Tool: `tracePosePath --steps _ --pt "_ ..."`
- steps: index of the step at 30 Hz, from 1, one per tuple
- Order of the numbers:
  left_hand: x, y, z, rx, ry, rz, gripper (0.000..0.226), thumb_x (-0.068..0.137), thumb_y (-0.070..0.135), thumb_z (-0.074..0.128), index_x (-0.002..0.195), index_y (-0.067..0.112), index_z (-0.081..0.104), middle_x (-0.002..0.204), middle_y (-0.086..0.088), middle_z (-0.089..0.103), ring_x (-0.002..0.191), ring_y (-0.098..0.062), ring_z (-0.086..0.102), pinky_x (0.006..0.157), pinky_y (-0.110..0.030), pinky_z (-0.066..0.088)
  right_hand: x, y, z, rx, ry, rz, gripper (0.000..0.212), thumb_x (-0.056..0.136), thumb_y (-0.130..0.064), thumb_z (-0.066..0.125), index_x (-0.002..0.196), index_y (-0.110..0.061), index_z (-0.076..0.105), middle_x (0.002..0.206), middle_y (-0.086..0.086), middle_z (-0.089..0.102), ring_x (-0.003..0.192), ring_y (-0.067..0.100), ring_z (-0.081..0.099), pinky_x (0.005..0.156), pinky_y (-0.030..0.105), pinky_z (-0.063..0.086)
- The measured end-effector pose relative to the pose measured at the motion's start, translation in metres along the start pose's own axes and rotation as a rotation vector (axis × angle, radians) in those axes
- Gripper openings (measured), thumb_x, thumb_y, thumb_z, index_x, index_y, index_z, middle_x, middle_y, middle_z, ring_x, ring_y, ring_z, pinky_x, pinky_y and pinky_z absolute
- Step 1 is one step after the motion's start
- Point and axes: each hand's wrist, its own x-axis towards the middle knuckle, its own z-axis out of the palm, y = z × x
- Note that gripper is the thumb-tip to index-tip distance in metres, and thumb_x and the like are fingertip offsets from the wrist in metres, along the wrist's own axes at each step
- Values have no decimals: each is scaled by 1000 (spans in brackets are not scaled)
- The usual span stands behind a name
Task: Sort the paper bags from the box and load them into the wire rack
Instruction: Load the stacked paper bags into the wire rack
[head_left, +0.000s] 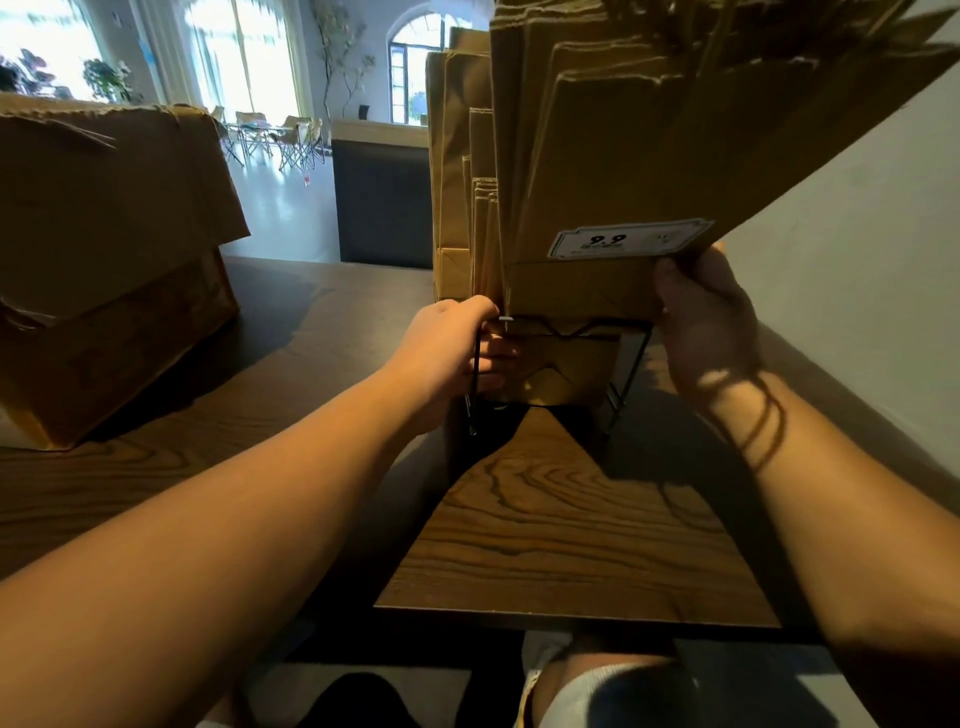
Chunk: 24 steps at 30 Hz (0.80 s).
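**Both hands at the wire rack, bags fanned above it**

Nearest the lens, a bent knee (613, 686) shows below the near edge of the wood-grain surface (561, 530). Two bare forearms reach forward over that surface toward the wire rack (631, 364), which stands on it at the far side, close to a pale wall (857, 270) on the rack's right.

On the rack's left side, the left hand (447, 353) has its grip closed round the black wire of the frame, fingers curled about an upright rod. On the rack's right side, the right hand (706, 322) pinches the lower edge of a stack of brown paper bags (649, 156), thumb on the near face. These bags stand with their lower ends in the rack and lean up and to the right, fanned so their serrated tops overlap. A white price label (628, 240) reading "9.9" sits on the nearest bag, just above the right hand. More bags stand upright behind them, toward the rack's left rear.

Well to the left of the rack, a large cardboard box (104, 270) rests on the same surface, flaps raised. Beyond the rack are bright windows (239, 57) and folding chairs (280, 137).
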Motion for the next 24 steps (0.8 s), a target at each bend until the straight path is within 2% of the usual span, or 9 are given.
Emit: tracePosePath --steps 4,6,8,10,12,16,19,21,24 --pt "-1 -1 2 -8 -5 2 25 101 27 48 117 12 60 94 -12 73 92 -26 74 93 -43 58 2 0 3 8 29 -4 34 103 -8 47 137 -9 50 114 -11 58 96 -15 53 88 10 48" --pt "-1 -2 2 -3 -4 5 26 101 27 48 117 11 61 92 -11 72 91 -26 73 94 -43 57 4 1 4 4 45 15 34 99 -15 54 132 -8 54 111 -12 62 100 -6 57 94 22 49" --pt "-2 -1 2 -2 1 4 23 101 26 48 115 13 60 96 -13 70 91 -26 72 95 -44 57 5 2 4 -26 73 31 29 96 -20 57 124 -12 58 106 -12 64 94 -7 58 87 16 50" --pt "-3 0 2 -2 -7 -3 18 101 25 48 111 14 58 99 -14 67 95 -28 71 97 -46 56 7 7 1 -72 95 35 23 100 -13 56 122 -11 59 100 -13 62 85 -13 54 74 4 46" --pt "-3 2 2 8 -21 -11 16 100 25 47 111 16 56 103 -14 66 105 -32 70 98 -48 55 9 10 -1 -124 97 33 23 101 -13 55 124 -11 59 98 -13 60 82 -13 52 72 3 44" --pt "-2 2 1 34 -36 -12 16 101 25 46 112 17 53 117 -19 62 118 -36 63 100 -47 53 10 9 -1 -173 80 48 26 101 -15 56 126 -10 59 106 -4 60 96 11 57 97 36 50" --pt "-3 4 1 35 -46 -19 17 101 26 46 114 17 52 130 -21 58 119 -34 62 101 -46 53 10 9 0 -184 67 61 28 100 -16 56 128 -12 58 111 -2 61 109 21 58 103 49 49" --pt "-2 3 -1 43 -52 -29 17 103 28 45 114 18 52 127 -20 60 115 -32 64 100 -45 54 9 10 1 -169 66 64 30 101 -16 56 131 -15 57 115 -4 61 117 21 57 108 48 45" --pt "-5 0 -2 21 -98 -52 30 105 36 40 125 17 53 109 -18 67 92 -27 70 87 -38 57 7 12 2 -179 74 48 30 102 -19 53 132 -19 56 114 -9 59 110 11 53 101 30 43"
